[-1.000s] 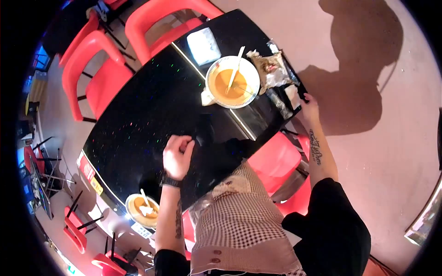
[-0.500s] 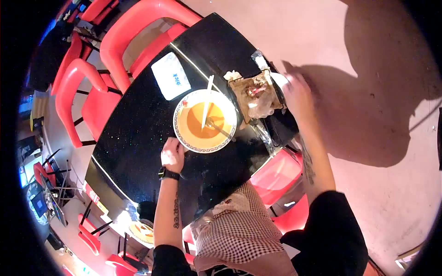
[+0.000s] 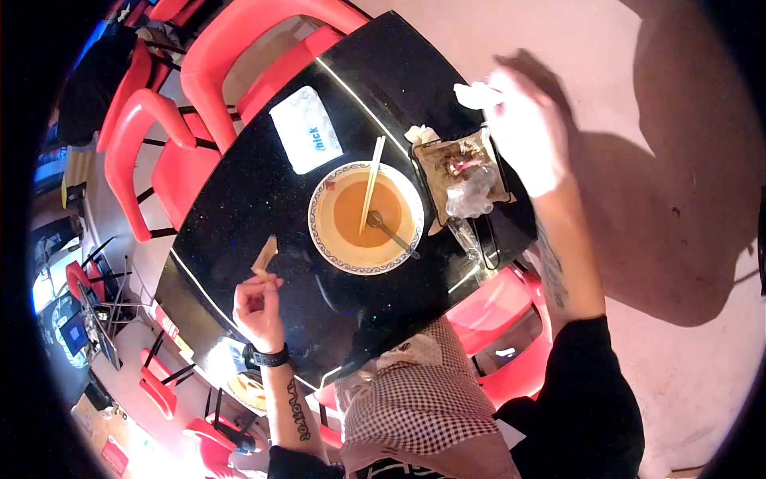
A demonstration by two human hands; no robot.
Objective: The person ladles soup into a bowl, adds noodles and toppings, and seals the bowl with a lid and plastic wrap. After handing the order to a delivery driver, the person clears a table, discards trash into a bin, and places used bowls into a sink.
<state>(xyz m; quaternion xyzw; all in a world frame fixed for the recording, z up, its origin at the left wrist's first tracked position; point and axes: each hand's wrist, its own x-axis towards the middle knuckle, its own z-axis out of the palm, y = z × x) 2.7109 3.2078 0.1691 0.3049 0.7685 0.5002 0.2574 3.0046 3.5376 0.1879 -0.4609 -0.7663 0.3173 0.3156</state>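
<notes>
My left hand [image 3: 258, 310] pinches a thin, pale brown paper strip [image 3: 266, 255] above the table's left side. A crumpled white tissue [image 3: 476, 96] is in my right hand [image 3: 528, 132], raised over the far right edge; bright light washes out its fingers. Between the hands stands a patterned bowl [image 3: 325, 231] of orange-brown soup. A pair of chopsticks [image 3: 372, 182] and a spoon [image 3: 396, 239] rest in it. Close below my right hand, a wire-framed tray [image 3: 433, 169] holds brown paper, food scraps and crumpled clear plastic [image 3: 471, 195].
A white packet [image 3: 306, 132] with blue lettering lies on the black table [image 3: 375, 307] behind the bowl. Another crumpled tissue [image 3: 420, 134] sits beside the tray. Red chairs [image 3: 167, 172] line the left side, and one red chair [image 3: 491, 311] stands at the near right.
My left hand has moved left from the bowl's rim, with the paper strip now showing in it. My right hand has lifted the tissue up and away from the tray.
</notes>
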